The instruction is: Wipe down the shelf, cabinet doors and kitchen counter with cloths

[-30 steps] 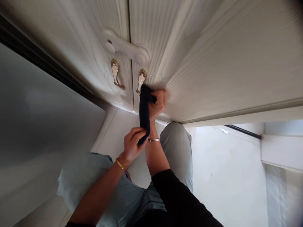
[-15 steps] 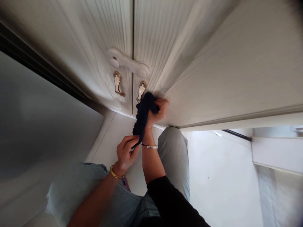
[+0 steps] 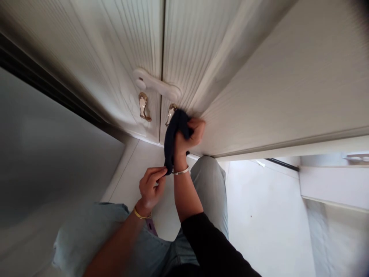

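A dark navy cloth (image 3: pixel 170 140) hangs in front of the right cabinet door, partly over the right door handle (image 3: pixel 170 112). My right hand (image 3: pixel 191 134) is closed around the upper part of the cloth, close to the door face. Lower and to the left, my left hand (image 3: pixel 152 184) pinches the cloth's bottom end between thumb and fingers. Beside it, the left door handle (image 3: pixel 143 107), gold and white, is uncovered. Above both handles a white child lock strap (image 3: pixel 157 84) spans the gap between the doors.
Pale wood-grain cabinet doors (image 3: pixel 138 34) fill the top of the view. On the left stands a grey smooth panel (image 3: pixel 57 146). My knees in jeans (image 3: pixel 209 188) are bent close to the cabinet, over a light tiled floor (image 3: pixel 259 223). A white ledge (image 3: pixel 331 186) lies at the right.
The cloth's lower part has swung and now looks narrower and more folded. My left hand has shifted slightly left, still pinching the end. The view has tilted a little.
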A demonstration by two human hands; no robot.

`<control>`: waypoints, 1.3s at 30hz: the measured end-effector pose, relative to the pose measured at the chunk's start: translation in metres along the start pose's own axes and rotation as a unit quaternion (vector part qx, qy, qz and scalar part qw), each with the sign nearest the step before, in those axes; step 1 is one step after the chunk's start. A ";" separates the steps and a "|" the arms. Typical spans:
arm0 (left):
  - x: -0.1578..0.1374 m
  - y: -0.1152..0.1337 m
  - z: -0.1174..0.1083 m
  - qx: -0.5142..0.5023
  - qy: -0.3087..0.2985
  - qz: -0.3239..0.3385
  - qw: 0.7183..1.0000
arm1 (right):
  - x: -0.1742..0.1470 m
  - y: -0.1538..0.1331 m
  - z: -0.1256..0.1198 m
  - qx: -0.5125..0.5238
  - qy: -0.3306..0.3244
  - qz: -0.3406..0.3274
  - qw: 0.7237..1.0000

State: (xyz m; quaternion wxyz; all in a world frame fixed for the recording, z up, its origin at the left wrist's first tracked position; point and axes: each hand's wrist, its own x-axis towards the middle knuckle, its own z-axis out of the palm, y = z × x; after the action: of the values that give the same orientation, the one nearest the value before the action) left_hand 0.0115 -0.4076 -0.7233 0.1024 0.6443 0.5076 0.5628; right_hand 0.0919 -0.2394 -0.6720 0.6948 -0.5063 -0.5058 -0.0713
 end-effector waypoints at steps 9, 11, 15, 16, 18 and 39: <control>0.000 0.001 0.002 -0.006 -0.021 0.020 1.000 | -0.003 0.009 -0.008 0.011 -0.060 0.045 0.997; 0.001 0.002 0.002 -0.009 -0.021 0.017 1.000 | -0.003 0.010 -0.008 0.010 -0.062 0.080 0.995; 0.002 0.003 0.002 -0.005 -0.021 0.024 0.999 | -0.002 0.007 -0.009 0.007 -0.048 0.055 0.997; 0.002 0.003 0.002 -0.005 -0.022 0.025 0.999 | -0.002 0.006 -0.009 0.004 -0.037 0.048 0.998; 0.001 0.002 0.002 -0.005 -0.030 0.025 0.999 | 0.001 0.004 -0.010 0.012 -0.016 0.047 0.999; 0.006 -0.006 -0.001 0.001 0.022 0.042 0.999 | 0.049 -0.029 -0.008 -0.002 -0.023 -0.008 1.000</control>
State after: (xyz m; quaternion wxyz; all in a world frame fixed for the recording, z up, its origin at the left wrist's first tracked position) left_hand 0.0071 -0.4007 -0.7234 0.0667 0.6525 0.4828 0.5803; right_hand 0.1029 -0.2389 -0.6155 0.6815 -0.5050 -0.5255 -0.0665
